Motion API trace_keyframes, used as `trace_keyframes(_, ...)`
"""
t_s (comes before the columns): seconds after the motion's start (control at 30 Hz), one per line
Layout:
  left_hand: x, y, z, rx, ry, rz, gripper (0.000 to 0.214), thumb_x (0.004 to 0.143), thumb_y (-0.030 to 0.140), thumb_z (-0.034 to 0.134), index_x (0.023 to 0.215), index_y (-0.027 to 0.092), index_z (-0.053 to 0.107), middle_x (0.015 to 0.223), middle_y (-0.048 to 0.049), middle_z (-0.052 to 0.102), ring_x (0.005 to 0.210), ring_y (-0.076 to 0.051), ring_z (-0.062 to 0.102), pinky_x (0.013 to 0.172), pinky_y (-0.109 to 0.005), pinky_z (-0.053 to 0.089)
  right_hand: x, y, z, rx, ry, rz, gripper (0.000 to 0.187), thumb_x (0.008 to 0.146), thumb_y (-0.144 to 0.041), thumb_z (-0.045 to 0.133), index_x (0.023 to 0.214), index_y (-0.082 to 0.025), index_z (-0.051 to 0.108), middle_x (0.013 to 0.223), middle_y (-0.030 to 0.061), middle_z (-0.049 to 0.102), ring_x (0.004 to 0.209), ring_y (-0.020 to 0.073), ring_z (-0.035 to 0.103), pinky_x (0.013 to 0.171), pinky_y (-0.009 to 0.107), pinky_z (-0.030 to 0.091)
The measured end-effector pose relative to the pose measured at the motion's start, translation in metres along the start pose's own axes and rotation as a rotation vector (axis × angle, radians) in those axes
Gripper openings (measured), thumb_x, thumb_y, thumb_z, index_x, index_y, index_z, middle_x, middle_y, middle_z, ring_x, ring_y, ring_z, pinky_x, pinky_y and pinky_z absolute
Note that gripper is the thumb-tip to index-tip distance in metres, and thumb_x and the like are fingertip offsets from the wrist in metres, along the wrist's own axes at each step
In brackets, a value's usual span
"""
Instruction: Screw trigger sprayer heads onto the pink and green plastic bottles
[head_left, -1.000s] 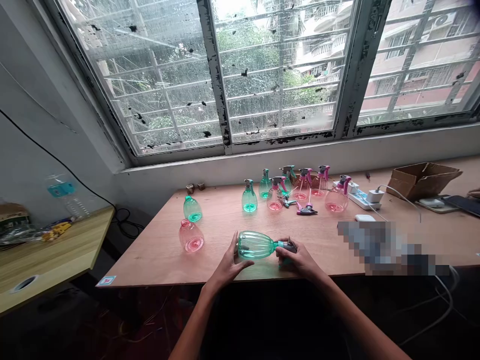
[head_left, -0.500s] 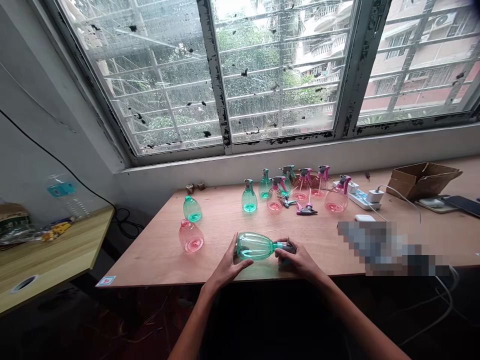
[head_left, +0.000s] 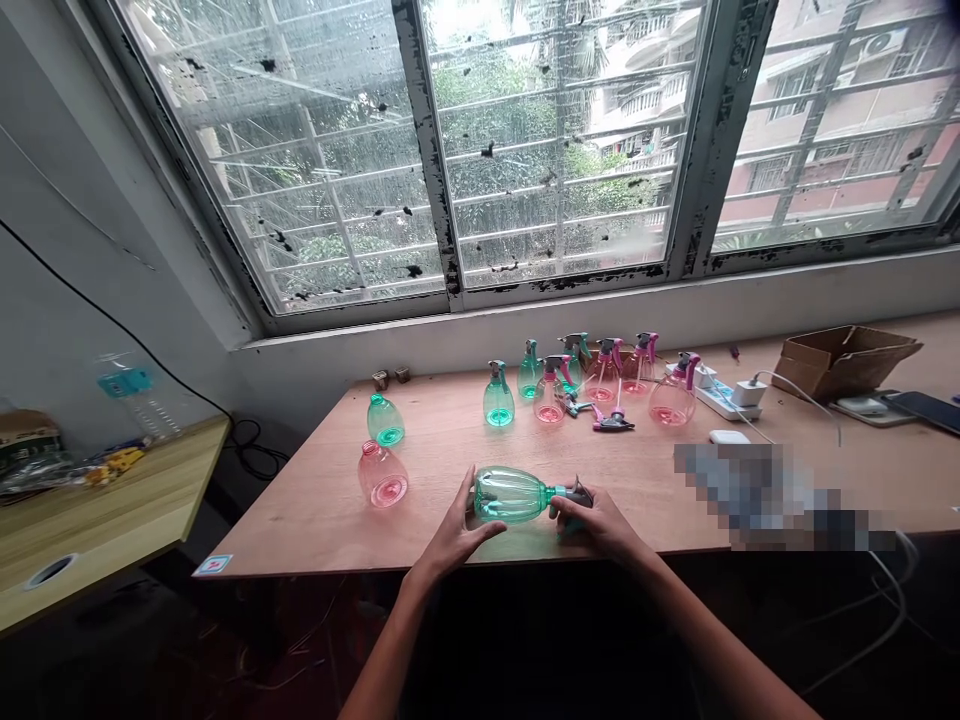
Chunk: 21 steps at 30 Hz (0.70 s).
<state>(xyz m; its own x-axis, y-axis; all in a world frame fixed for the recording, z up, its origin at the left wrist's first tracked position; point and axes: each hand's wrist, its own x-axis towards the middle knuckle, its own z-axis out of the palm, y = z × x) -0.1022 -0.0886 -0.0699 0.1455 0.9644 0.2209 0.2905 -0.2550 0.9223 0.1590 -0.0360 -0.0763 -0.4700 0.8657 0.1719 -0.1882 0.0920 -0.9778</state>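
Observation:
A clear green spray bottle (head_left: pixel 511 495) lies sideways between my hands near the table's front edge, its base to the left. My left hand (head_left: pixel 459 535) is curved around the base end, thumb underneath. At the other end, my right hand (head_left: pixel 596 518) grips the neck and the dark spray head (head_left: pixel 577 495), whose trigger side is partly hidden by the fingers. To the left stand an open pink bottle (head_left: pixel 382 474) and an open green bottle (head_left: pixel 385 420), both without spray heads. Beyond the held bottle, loose spray heads (head_left: pixel 613 424) lie on the table.
Several green and pink spray bottles (head_left: pixel 499 396) with heads stand at the back. On the right are a power strip (head_left: pixel 724 400) with chargers, an open cardboard box (head_left: pixel 840 365), a phone (head_left: pixel 926 408) and a blurred-out patch. A second table (head_left: pixel 150 500) stands at the left.
Both hands keep the same grip on the green spray bottle. The view has shifted very slightly; nothing else has visibly moved.

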Motion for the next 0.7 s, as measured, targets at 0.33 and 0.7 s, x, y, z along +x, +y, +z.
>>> trace_keyframes(0.33,-0.001,0.0045,0.0003,-0.011,-0.011,0.04,0.106,0.07,0.031,0.083,0.152,0.034,0.016,0.152,-0.0097,0.038,0.133,-0.031,0.046,0.111,-0.047,0.04,0.0003,0.0013,0.0005,-0.011,0.012,0.007,0.035,0.081,-0.051,0.071,0.08,-0.016,0.068,0.071,0.0052,0.073,0.062,0.019,0.066,0.065,0.032,0.052)
trace_keyframes(0.7,0.0004,0.005,-0.0004,-0.016,0.008,0.022,0.095,0.075,0.03,0.079,0.151,0.032,0.021,0.151,-0.0102,0.039,0.131,-0.029,0.049,0.108,-0.046,0.044,0.0003,0.0039,-0.0004,-0.031,0.038,0.035,0.036,0.079,-0.053,0.071,0.079,-0.017,0.066,0.067,0.0037,0.07,0.062,0.0203,0.066,0.064,0.032,0.052)
